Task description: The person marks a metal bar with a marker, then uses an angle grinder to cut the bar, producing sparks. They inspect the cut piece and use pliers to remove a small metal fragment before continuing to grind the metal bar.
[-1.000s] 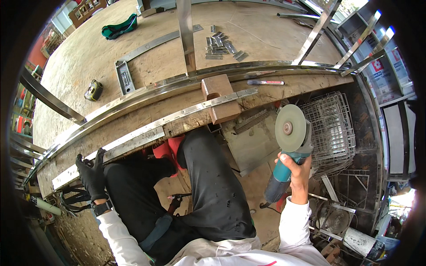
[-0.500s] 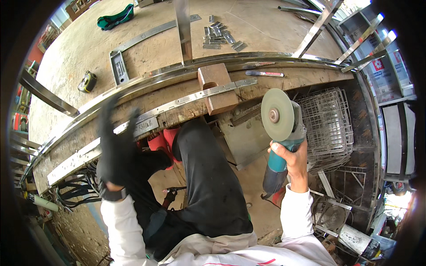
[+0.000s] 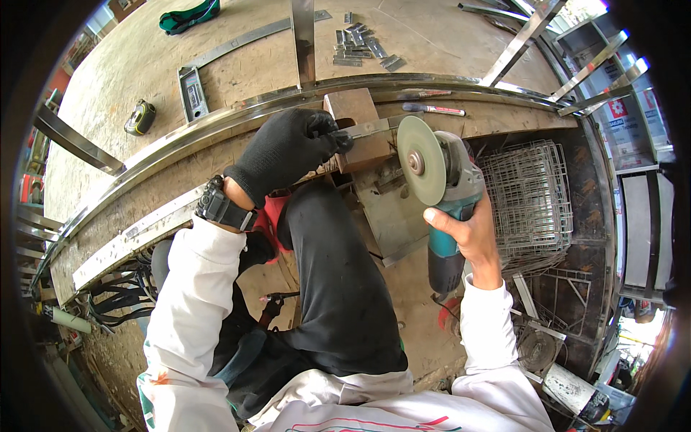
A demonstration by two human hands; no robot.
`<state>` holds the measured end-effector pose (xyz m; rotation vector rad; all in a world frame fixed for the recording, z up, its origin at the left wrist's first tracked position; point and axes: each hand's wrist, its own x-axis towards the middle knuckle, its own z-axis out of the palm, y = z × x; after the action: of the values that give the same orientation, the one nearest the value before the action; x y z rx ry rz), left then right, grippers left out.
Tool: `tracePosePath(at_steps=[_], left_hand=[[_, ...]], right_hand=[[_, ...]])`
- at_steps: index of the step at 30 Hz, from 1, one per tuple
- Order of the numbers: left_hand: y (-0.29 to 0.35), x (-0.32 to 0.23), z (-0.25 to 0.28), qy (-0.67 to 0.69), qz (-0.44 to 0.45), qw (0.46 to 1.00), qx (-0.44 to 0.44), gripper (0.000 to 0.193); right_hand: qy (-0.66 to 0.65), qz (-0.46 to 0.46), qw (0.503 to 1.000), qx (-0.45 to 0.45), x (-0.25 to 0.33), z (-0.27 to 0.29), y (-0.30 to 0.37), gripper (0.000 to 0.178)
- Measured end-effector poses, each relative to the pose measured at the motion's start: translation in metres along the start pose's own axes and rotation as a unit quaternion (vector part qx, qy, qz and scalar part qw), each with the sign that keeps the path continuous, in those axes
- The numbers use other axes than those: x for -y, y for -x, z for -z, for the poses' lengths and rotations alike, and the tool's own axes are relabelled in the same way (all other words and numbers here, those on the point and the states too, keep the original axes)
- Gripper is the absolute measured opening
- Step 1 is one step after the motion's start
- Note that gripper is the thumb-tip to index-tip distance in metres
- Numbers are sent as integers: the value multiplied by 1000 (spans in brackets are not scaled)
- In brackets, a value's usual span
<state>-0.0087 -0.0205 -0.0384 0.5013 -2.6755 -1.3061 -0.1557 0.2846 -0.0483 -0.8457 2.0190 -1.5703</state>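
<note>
The head view shows a wooden workbench edged by a curved steel rail. The left hand, in a black glove, is laid over a flat metal strip that runs along the bench edge; its fingers are curled down onto the strip near a wooden block, and the strip's end is pressed there. The right hand, bare, is closed around the teal body of an angle grinder, whose disc is held upright just beside the strip's end, close to the gloved fingertips. Whether the disc touches the metal cannot be told; no sparks are seen.

As a judgement, the work is at its start: the strip is steadied and the grinder brought up, but no fresh cut or ground patch can be made out, so the grinding itself appears still to be done.

Further back, a tape measure, a red-capped marker and a pile of short metal offcuts are lying on the bench. A wire basket is seen to the right.
</note>
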Motion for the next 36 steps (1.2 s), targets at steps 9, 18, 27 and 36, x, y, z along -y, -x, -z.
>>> tracePosePath(at_steps=[9,18,27,36], left_hand=[[-5,4,3,55,25,997,39,22],[-15,-10,19,94,105,983,117,24],[-26,44,16,-206,-265,938,84,17],[-23,32,16,-202,-215,948,115,27]], right_hand=[[2,-7,1000,18,1,-6,-6,103],[-10,-11,1000,6,4,-9,-5,100],[2,-13,1000,13,-5,-10,-5,98],[-16,-11,1000,6,-9,-11,-3,99]])
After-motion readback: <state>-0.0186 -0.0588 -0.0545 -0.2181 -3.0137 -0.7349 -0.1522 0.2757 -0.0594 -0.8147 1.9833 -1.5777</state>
